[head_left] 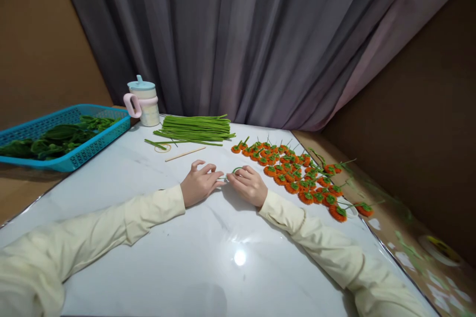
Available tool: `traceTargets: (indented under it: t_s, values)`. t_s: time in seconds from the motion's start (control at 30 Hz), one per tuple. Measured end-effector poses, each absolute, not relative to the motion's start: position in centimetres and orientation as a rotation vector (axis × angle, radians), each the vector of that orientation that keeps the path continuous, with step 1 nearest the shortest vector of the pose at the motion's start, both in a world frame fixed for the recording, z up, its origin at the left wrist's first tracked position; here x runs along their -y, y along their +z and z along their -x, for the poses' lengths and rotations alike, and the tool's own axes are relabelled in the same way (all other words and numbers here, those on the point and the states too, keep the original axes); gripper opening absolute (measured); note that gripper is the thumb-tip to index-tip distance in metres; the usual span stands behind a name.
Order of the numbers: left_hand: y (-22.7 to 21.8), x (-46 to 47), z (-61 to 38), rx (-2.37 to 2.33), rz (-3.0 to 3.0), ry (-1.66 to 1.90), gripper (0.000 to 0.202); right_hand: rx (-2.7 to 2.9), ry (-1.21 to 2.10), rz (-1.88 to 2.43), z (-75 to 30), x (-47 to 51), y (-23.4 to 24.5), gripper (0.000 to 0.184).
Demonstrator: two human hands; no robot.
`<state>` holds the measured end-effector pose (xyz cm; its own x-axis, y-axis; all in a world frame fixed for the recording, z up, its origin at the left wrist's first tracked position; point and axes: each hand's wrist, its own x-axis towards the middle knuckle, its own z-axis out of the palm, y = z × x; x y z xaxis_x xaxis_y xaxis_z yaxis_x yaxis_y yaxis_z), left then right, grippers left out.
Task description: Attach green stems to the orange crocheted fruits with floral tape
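My left hand (pixel 201 183) and my right hand (pixel 248 186) meet above the white marbled table, fingertips almost touching. Between them runs a thin green strand (pixel 237 170), bent into a curve near my right fingers. My right hand is closed on it. The left thumb and index finger pinch its other end, while the remaining fingers are raised. Whether the strand is wire or a pipe cleaner is too small to tell. Beyond the hands lie a thin wooden stick (pixel 185 154) and a bundle of green pipe cleaners (pixel 195 129).
Many fuzzy orange pieces with green tops (pixel 292 187) cover the right side. At back left stands a lidded cup (pixel 149 111) with a pink handle. A blue basket (pixel 69 161) holds green leafy pieces. A tape roll (pixel 441 250) lies right, beyond the table edge. Grey curtain (pixel 223 34) behind.
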<state>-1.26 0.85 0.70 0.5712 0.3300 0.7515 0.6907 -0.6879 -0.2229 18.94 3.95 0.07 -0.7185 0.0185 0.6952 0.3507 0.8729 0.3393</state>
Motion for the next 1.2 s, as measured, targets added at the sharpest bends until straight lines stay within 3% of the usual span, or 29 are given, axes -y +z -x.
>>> traceTargets:
  t_s: [0.37,0.53,0.77,1.0,1.2]
  values:
    - [0.8,-0.4,1.3,0.690,2.314,-0.908,0.021,2.403,-0.812,0.247,-19.2,-2.2,1.0,0.018]
    - [0.8,0.3,1.0,0.519,2.352,-0.971,0.016,2.345,-0.381,0.536,-19.6,0.3,0.6,0.017]
    - [0.5,0.6,1.1,0.444,2.388,-0.952,0.024,2.244,0.286,0.938,-19.3,2.3,0.9,0.019]
    - [0.6,0.6,1.1,0.420,2.441,-0.945,0.025,2.246,0.275,0.905,-19.4,2.2,0.8,0.003]
    - [1.0,0.9,0.8,0.418,2.450,-0.971,0.025,2.262,0.110,0.723,-19.7,2.0,0.9,0.013]
